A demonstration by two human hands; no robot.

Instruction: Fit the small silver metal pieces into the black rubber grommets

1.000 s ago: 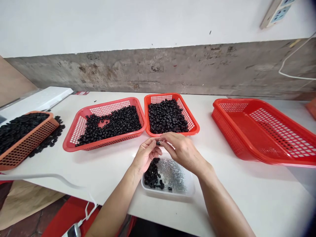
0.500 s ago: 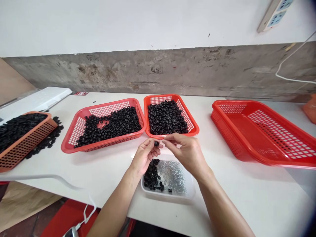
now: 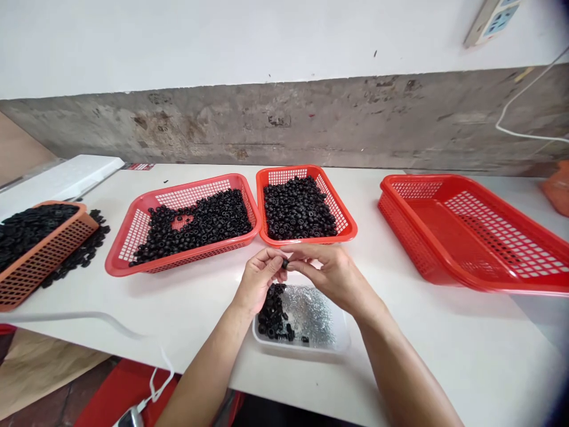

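Between my two hands, above the clear plastic tub, is a small black plastic part (image 3: 285, 263). My left hand (image 3: 262, 276) pinches it between thumb and fingers. The thumb and fingertips of my right hand (image 3: 329, 270) close on its other side, touching it. Below them, the tub (image 3: 302, 349) holds black parts (image 3: 271, 314) on its left and many small shiny metal pieces (image 3: 311, 314) on its right. Just beyond my hands, a red basket (image 3: 351, 232) is full of round black parts, and a pinkish-red basket (image 3: 120, 255) with similar parts sits to its left.
Stacked red baskets (image 3: 418, 249) stand on the right. An orange basket (image 3: 48, 255) of flat black pieces is at far left, with loose black pieces (image 3: 84, 252) beside it. A white cable (image 3: 98, 320) crosses the left front of the table. The wall (image 3: 275, 124) runs behind.
My right hand's fingertips have come in to the left and now touch the black part in my left hand; before, a gap lay between them. The view has shifted slightly.
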